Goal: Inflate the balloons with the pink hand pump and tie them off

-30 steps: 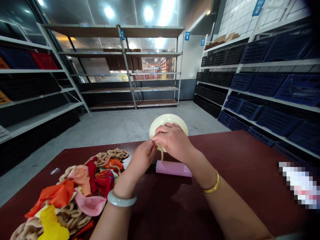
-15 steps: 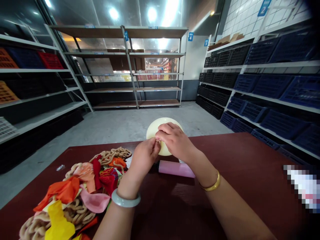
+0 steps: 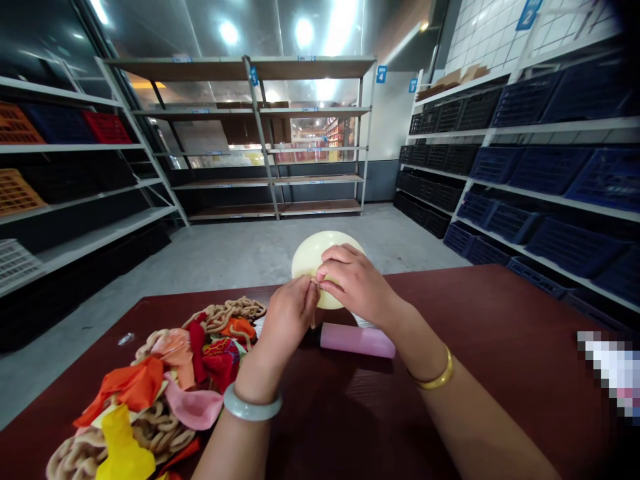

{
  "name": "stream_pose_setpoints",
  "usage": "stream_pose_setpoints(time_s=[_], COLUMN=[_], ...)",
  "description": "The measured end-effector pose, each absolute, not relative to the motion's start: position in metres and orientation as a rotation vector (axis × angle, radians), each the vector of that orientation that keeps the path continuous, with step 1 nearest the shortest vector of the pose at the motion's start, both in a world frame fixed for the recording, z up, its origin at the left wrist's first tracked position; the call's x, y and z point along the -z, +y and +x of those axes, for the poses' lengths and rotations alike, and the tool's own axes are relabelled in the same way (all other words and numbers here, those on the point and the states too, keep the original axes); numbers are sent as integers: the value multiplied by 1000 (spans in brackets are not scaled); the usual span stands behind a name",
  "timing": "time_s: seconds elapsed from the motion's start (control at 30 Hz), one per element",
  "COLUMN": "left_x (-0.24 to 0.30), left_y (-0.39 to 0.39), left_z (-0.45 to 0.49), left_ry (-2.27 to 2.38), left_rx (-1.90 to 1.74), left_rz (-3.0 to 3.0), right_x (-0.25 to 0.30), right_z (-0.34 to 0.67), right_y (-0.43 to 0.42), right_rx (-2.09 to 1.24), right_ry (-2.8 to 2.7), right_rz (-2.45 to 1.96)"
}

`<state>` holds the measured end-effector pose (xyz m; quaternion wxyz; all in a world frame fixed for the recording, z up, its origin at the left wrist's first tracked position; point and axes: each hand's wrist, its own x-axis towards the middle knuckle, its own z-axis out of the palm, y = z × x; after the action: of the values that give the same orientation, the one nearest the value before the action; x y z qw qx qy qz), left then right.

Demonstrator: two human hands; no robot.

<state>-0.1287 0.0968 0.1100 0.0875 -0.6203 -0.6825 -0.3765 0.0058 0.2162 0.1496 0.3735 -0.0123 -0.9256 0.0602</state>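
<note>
A pale yellow inflated balloon (image 3: 313,253) is held over the far edge of the table, its neck towards me. My left hand (image 3: 289,307) is closed, thumb and forefinger pinching the balloon's neck, and a short end of it hangs below. Against the same neck, the fingertips of my right hand (image 3: 357,283) are also pinched; they partly cover the balloon. Just under my hands lies a pink cylinder (image 3: 357,340) with a dark left end, which looks like a hand pump. Where exactly the fingertips grip is partly hidden.
On the dark red table (image 3: 490,373), a pile at left holds a yellow limp balloon (image 3: 123,447), a pink one (image 3: 195,408), an orange one (image 3: 133,385) and beige rope-like coils (image 3: 230,310). Shelves with blue crates (image 3: 547,170) stand at right; a metal rack (image 3: 270,180) stands behind.
My right hand's fingers have shifted slightly right and opened a little at the neck. A short end of the neck now shows below my left fingers. The view has moved slightly.
</note>
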Motion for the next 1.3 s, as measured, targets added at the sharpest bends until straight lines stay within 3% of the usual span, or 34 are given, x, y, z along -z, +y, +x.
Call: stream_pose_setpoints(time_s=[0.53,0.77,1.3], left_x=[-110,-104,-111], left_y=[98,102,95], left_z=[-132,-128,-131], left_ry=[-2007,-1909,-1939], left_rx=[1309,1562,1497], left_rz=[-2019,-2080,-1818], right_x=[-148,-154,-153], right_z=[3,7,4], right_y=[205,207,193], right_rx=[-284,-75,-118], right_ry=[-2313,-2337,-2273], right_rz=[-282,-170,-113])
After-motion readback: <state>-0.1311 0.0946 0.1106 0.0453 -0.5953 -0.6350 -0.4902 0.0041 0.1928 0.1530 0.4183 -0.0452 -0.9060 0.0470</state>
